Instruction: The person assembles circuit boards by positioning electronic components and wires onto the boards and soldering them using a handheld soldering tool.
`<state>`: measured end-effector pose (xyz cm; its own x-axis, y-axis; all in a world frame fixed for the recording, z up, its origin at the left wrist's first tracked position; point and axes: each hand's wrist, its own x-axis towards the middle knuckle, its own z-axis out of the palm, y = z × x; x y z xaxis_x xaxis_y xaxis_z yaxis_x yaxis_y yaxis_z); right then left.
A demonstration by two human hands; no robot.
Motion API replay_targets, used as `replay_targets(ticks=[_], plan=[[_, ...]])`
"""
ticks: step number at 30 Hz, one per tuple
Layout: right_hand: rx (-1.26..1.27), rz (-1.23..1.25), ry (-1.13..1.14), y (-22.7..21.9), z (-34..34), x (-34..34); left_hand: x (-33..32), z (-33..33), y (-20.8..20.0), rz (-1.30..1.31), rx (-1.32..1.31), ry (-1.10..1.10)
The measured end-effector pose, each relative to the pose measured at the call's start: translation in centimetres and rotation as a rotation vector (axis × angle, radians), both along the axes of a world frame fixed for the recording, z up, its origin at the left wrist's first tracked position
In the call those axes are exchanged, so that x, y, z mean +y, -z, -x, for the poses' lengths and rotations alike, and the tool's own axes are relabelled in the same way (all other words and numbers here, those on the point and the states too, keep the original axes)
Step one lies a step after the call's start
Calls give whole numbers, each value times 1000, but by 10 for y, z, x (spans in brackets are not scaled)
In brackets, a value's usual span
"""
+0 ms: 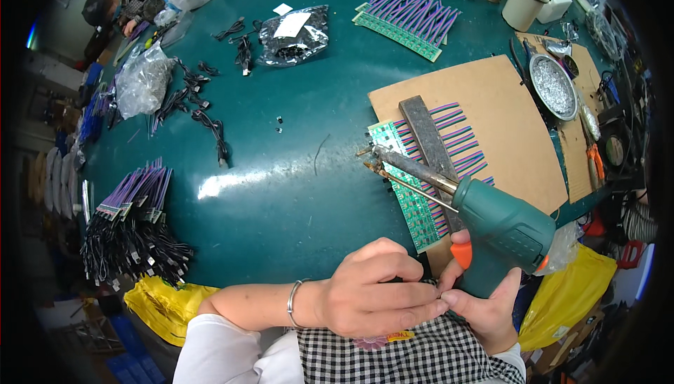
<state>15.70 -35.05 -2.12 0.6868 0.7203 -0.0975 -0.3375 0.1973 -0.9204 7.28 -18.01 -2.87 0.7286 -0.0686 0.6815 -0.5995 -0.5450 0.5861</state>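
My right hand point(491, 317) is closed round the handle of a green soldering gun point(509, 226) with an orange trigger, a finger by the trigger. Its long metal barrel and thin solder feed tube point left over a green circuit board panel point(421, 222). Rows of purple, green and dark wires point(465, 137) run from the panel, with a dark metal bar point(428, 135) lying across them. Close in front of my apron, my left hand point(379, 293) has its fingers curled and its tips pinched against my right thumb. Whatever is between those fingertips is too small to make out.
Brown cardboard point(498, 117) lies under the panel. A second wired board panel point(400, 33) is farther back. At right stands a metal bowl point(554, 85); at left lie a cable bundle point(133, 236) and loose black cables point(210, 128). Another person point(126, 5) sits far left.
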Motion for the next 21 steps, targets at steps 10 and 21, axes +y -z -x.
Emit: replay_targets(ticks=[10, 21], plan=[[-438, 163, -199, 9, -12, -9, -2, 4, -2, 480, 587, 34], [-108, 282, 290, -1, 5, -6, 33, -10, 2, 845, 1108, -154]])
